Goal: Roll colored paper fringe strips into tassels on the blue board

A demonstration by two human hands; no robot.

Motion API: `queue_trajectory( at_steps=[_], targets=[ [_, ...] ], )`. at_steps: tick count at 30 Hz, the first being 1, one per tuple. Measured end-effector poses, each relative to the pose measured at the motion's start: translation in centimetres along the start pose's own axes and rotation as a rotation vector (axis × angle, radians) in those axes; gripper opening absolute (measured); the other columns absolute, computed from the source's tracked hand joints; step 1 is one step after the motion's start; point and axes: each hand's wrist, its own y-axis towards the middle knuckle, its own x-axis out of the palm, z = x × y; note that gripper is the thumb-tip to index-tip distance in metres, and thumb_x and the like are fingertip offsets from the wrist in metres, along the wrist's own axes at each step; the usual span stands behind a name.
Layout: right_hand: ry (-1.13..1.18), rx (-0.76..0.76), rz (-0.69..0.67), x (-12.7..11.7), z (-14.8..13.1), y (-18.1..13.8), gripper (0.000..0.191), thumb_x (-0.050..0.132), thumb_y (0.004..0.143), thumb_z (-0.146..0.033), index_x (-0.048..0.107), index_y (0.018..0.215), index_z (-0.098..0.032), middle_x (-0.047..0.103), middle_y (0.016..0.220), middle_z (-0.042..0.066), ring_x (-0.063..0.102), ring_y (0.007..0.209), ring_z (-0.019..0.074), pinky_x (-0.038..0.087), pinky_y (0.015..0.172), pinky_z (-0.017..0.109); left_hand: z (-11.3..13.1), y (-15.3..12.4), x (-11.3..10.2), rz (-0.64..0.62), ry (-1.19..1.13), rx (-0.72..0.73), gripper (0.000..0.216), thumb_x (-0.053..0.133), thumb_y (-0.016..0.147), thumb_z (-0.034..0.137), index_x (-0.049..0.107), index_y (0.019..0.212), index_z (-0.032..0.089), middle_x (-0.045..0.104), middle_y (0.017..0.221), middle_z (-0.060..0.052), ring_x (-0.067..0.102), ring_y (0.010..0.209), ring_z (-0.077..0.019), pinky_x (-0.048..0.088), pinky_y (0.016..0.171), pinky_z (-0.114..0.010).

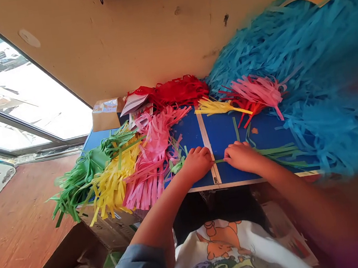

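Note:
On the blue folding table (192, 134), my left hand (198, 162) and my right hand (241, 156) rest a short way apart, both closed. A twisted strand of green tissue paper (219, 160) runs straight between my fingers from one hand to the other. Its cut green fringe (282, 152) spreads out beyond my right hand, and a lighter green fringe (178, 164) shows left of my left hand. Just behind lie a finished-looking yellow tassel (218, 106) and a pink tassel (258, 91) with red strips under it. My fingertips are partly hidden.
Green (96, 166), yellow (115, 178) and pink fringed paper (150, 163) hang over the table's front left. Red fringe (180, 91) and a brown paper packet (106, 112) lie by the wall. A large blue fringe heap (313, 61) covers the right. A cardboard box (78, 246) stands below.

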Motion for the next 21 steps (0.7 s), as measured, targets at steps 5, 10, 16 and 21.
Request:
queue_trajectory(
  at_steps=[5, 10, 16, 21],
  targets=[
    [0.017, 0.039, -0.048, -0.3, 0.0, 0.2, 0.020, 0.047, 0.082, -0.025, 0.064, 0.072, -0.020, 0.064, 0.089, 0.007, 0.049, 0.092, 0.0235, 0.031, 0.075, 0.035, -1.1, -0.8, -0.1, -0.011, -0.076, 0.009, 0.026, 0.039, 0.092, 0.031, 0.061, 0.092, 0.017, 0.055, 0.107, -0.005, 0.048, 0.095, -0.0194, 0.036, 0.079, -0.032],
    [0.036, 0.086, -0.092, -0.5, 0.4, 0.6, 0.020, 0.051, 0.080, -0.030, 0.064, 0.069, -0.020, 0.065, 0.086, 0.007, 0.050, 0.093, 0.0247, 0.031, 0.076, 0.036, -1.0, -0.7, -0.9, -0.057, -0.101, -0.069, 0.024, 0.042, 0.089, 0.031, 0.063, 0.090, 0.020, 0.054, 0.106, -0.004, 0.048, 0.094, -0.0198, 0.037, 0.080, -0.033],
    [0.073, 0.198, -0.139, -1.1, 2.5, 0.4, 0.023, 0.056, 0.076, -0.041, 0.064, 0.064, -0.023, 0.065, 0.078, 0.004, 0.053, 0.088, 0.0238, 0.030, 0.070, 0.034, -1.6, 0.2, -1.4, -0.116, -0.068, -0.169, 0.023, 0.056, 0.082, 0.041, 0.064, 0.089, 0.021, 0.052, 0.106, -0.007, 0.046, 0.097, -0.0255, 0.036, 0.081, -0.037],
    [0.115, 0.262, -0.207, -1.6, 3.7, 0.6, 0.025, 0.059, 0.072, -0.045, 0.062, 0.061, -0.022, 0.064, 0.069, 0.002, 0.055, 0.070, 0.0179, 0.028, 0.063, 0.031, -2.5, 0.3, -1.3, -0.126, -0.038, -0.211, 0.038, 0.051, 0.080, 0.057, 0.063, 0.083, 0.020, 0.050, 0.107, -0.007, 0.045, 0.097, -0.0266, 0.036, 0.079, -0.037]
  ],
)
